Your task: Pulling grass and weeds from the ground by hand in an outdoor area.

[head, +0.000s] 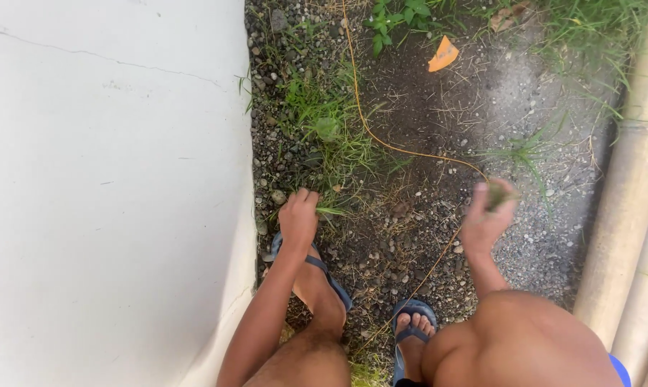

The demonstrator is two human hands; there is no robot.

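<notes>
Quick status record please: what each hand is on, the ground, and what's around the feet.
left hand: gripping a grass tuft at its base
right hand: raised, closed on a green clump, blurred
ground: wet gravel with weeds
cord: orange, runs between the hands
left edge: white wall
right edge: bamboo poles
feet: blue sandals

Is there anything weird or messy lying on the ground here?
Yes. An orange scrap lies on the gravel near the top, like litter among the weeds. A thin orange cord snakes loose across the ground toward the feet. The white wall also has a long crack near its top.
</notes>
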